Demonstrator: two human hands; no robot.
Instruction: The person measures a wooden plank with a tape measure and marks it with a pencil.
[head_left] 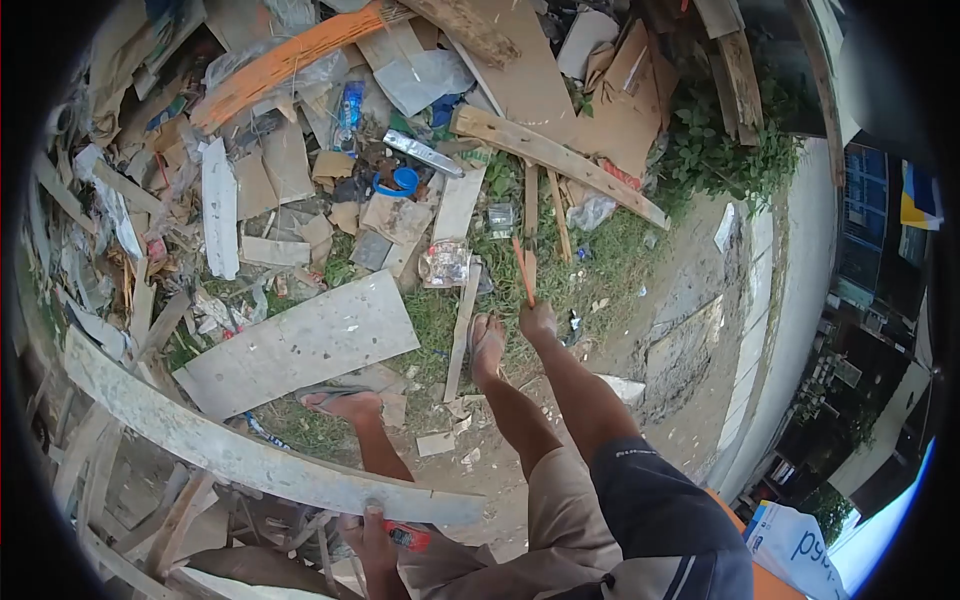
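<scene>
My left hand (372, 545) is closed on the near end of a long, weathered wooden plank (250, 463), its thumb lying over the top face. The plank slants up to the left side of the view. A red item (408, 537) shows right beside this hand. My right hand (539, 322) reaches down past my right knee, fingers wrapped round a thin orange stick (523, 272). The stick's far end points at the grass near a small clear plastic container (501, 220). Between my hands are my feet in flip-flops, next to a wide pale board (305, 345).
A scrap heap of cardboard (520, 70), plastic and wood fills the far side. A wooden beam (560, 165) and an orange plank (295, 65) lie across it. Loose timber (95, 455) is stacked at left. A concrete kerb (760, 330) runs along the right.
</scene>
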